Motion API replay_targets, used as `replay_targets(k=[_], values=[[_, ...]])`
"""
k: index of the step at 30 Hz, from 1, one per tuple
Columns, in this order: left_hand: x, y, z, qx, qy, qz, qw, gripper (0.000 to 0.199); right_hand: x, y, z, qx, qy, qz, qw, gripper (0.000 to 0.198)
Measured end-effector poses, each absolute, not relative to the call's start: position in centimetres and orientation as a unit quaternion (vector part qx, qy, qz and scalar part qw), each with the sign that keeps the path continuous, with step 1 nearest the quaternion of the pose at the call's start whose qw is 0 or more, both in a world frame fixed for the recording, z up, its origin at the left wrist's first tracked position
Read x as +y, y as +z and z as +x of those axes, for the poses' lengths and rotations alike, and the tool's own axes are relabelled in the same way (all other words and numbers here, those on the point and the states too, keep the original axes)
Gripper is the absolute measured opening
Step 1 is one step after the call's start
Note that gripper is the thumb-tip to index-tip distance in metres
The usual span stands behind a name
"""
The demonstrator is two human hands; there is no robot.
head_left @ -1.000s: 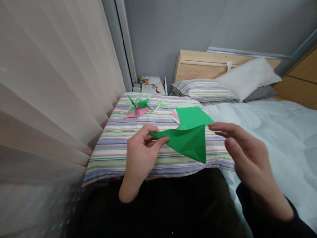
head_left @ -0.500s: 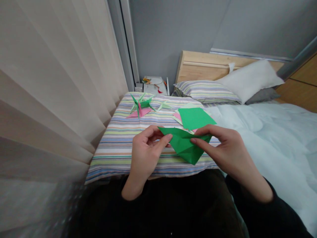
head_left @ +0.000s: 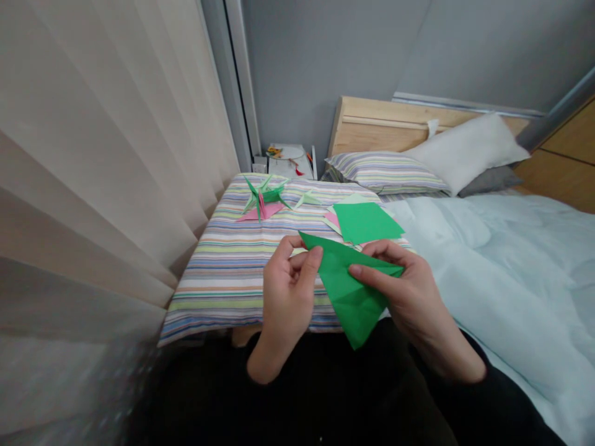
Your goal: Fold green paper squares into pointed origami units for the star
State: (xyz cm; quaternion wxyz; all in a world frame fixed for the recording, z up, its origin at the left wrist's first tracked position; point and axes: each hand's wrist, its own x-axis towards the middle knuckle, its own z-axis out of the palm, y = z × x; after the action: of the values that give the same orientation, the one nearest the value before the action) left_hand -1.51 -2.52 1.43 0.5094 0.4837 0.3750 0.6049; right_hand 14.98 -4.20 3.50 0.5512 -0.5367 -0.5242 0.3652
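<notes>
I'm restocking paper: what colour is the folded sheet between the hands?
The folded sheet is plain green, shown in the head view.

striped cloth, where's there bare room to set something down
The striped cloth is bare between the left hand and the curtain, up to the folded paper figures farther off. It's crowded under those figures and, beyond the held green sheet, under the paper stack.
</notes>
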Motion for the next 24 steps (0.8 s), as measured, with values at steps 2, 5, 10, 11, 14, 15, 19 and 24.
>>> replay_targets(k=[2, 5, 10, 11, 14, 15, 19, 24], values=[[-2.7, 1.6, -1.6, 0.401, 0.619, 0.506, 0.446, 0.019, -4.3, 3.5, 14.7, -0.536, 0.335, -0.541, 0.554, 0.022], [-2.6, 1.9, -2.1, 0.411, 0.632, 0.536, 0.380, 0.016, -4.8, 4.1, 15.2, -0.586, 0.363, -0.504, 0.521, 0.020], [-2.1, 2.3, -3.5, 0.356, 0.558, 0.579, 0.476, 0.019, -5.4, 5.2, 17.1, -0.667, 0.487, -0.344, 0.448, 0.033], [-2.0, 2.4, -3.7, 0.336, 0.516, 0.584, 0.529, 0.019, -5.4, 5.3, 17.4, -0.675, 0.446, -0.367, 0.459, 0.023], [-2.0, 2.6, -4.0, 0.293, 0.408, 0.551, 0.666, 0.036, -5.3, 6.0, 17.7, -0.731, 0.356, -0.402, 0.422, 0.041], [-2.0, 2.6, -3.9, 0.283, 0.386, 0.538, 0.694, 0.044, -5.1, 6.4, 17.7, -0.749, 0.354, -0.394, 0.399, 0.044], [-1.7, 2.3, -3.6, 0.239, 0.321, 0.525, 0.751, 0.058, -4.1, 7.6, 17.5, -0.800, 0.399, -0.342, 0.291, 0.021], [-0.8, 1.6, -3.7, 0.241, 0.318, 0.524, 0.752, 0.064, -2.5, 7.0, 17.3, -0.747, 0.468, -0.375, 0.288, 0.015]])
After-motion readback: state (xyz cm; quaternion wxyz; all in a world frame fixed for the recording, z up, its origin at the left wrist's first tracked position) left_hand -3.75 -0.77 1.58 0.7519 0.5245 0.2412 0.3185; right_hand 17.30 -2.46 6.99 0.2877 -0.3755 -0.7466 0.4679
